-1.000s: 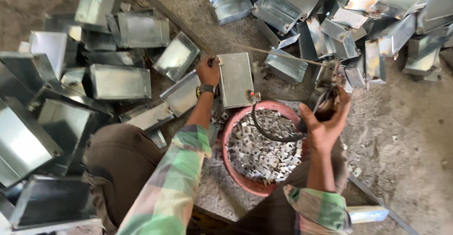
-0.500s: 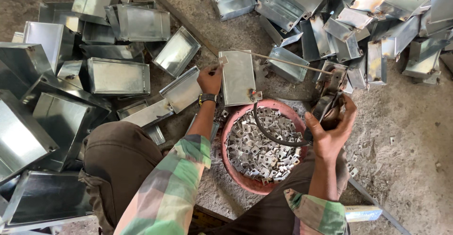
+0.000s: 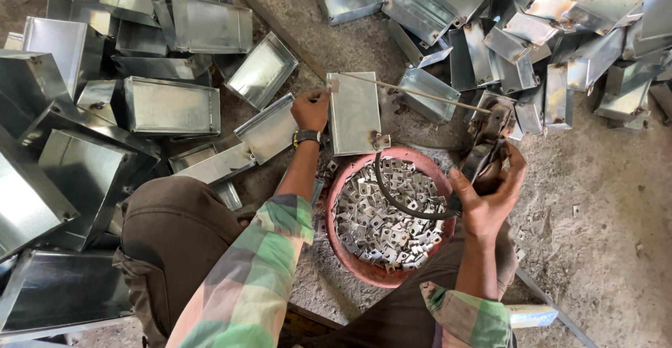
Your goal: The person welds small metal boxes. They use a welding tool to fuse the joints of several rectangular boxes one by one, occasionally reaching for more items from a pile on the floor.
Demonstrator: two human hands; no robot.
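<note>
My sleeves point(image 3: 259, 278) are a soft plaid of green, pink and grey, and my trousers point(image 3: 168, 243) are dull brown. The bowl point(image 3: 343, 201) has a faded red rim and holds silvery grey clips point(image 3: 381, 222). The boxes point(image 3: 171, 107) are shiny silver-grey, and the floor point(image 3: 602, 236) is dusty grey-brown.

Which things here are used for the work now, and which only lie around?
In use: left hand on flat grey sheet-metal box; right hand on dark metal hand tool; round red basin of small metal brackets.

Lying about: piles of grey sheet-metal boxes, left and right.
</note>
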